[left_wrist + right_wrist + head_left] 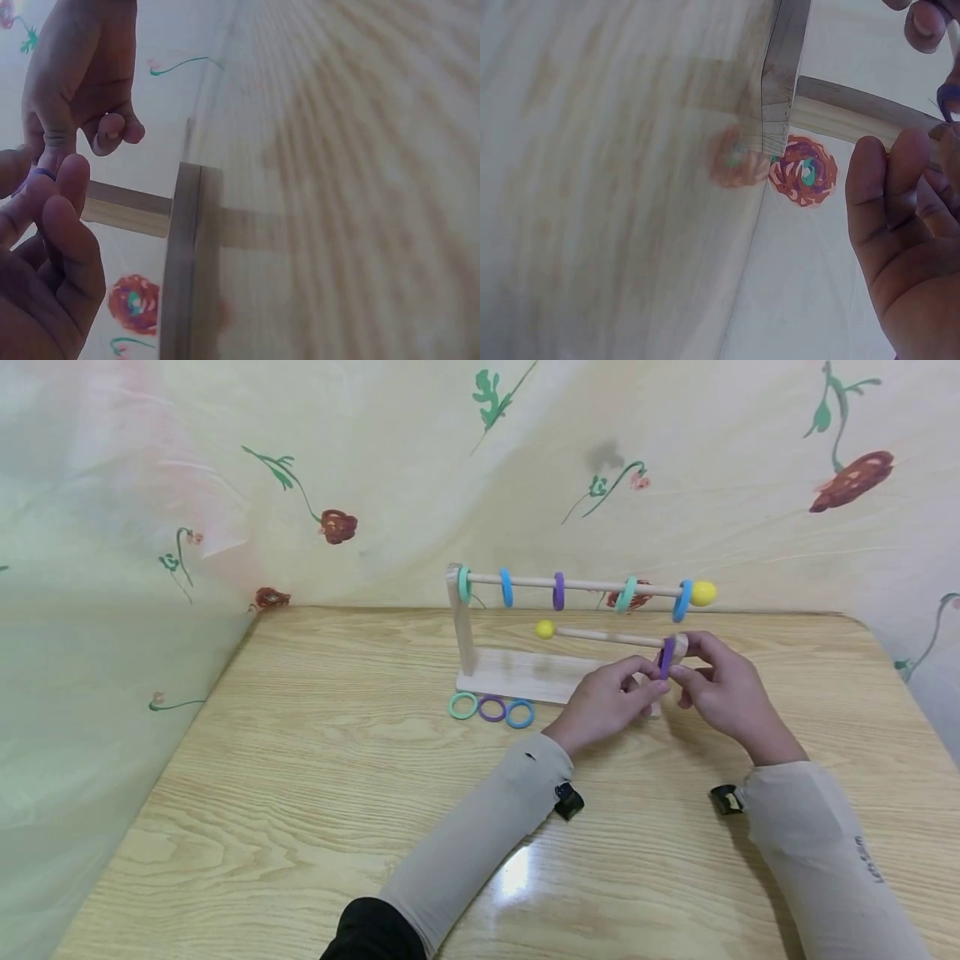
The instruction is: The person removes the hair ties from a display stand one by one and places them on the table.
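Observation:
A wooden stand (525,672) holds two rods with yellow ball ends. At the right end of the lower rod (611,637), close to the short post (680,647), a purple ring (666,658) hangs down from the rod. My left hand (606,700) pinches this ring from the left with thumb and fingertips. From the other side my right hand (723,693) holds it too, its index finger up by the post. In the left wrist view, fingertips of both hands meet at the purple ring (43,173), mostly covering it.
Several green, blue and purple rings hang along the upper rod (592,585). In front of the base lie a green ring (462,718), a purple ring (481,713) and a blue ring (509,720) in a row. A flowered cloth (405,485) stands behind the wooden table (300,793).

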The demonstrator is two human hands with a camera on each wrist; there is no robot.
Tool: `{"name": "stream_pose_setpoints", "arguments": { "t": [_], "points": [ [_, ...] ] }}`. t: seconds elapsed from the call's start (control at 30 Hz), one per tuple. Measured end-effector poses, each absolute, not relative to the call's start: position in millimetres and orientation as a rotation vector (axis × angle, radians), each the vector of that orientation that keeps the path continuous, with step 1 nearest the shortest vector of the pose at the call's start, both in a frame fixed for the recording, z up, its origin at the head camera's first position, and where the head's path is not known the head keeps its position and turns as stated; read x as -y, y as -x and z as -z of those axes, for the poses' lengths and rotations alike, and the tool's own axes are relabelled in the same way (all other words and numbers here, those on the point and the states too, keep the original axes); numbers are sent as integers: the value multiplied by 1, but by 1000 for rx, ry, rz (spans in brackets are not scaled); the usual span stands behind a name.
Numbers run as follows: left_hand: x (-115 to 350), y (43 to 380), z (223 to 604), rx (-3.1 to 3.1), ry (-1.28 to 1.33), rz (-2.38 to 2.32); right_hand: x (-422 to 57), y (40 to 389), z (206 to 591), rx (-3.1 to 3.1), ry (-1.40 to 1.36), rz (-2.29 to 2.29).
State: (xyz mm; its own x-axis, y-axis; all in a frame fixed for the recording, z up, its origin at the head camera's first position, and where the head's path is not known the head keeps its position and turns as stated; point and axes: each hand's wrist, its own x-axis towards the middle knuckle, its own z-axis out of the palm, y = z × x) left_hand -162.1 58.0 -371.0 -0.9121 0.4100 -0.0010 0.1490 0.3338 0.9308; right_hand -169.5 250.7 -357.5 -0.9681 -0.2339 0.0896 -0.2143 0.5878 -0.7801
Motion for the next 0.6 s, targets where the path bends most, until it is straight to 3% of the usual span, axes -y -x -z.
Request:
{"name": "stream_pose_setpoints", "arguments": {
  "t": [0.2, 0.6],
  "points": [
    [-52, 162, 368, -2499, -514, -1410, -250, 168, 357, -2793, 404, 1364],
    [-46, 160, 368, -2515, -492, -1530, -250, 166, 358, -2796, 393, 1328]
  ]
}}
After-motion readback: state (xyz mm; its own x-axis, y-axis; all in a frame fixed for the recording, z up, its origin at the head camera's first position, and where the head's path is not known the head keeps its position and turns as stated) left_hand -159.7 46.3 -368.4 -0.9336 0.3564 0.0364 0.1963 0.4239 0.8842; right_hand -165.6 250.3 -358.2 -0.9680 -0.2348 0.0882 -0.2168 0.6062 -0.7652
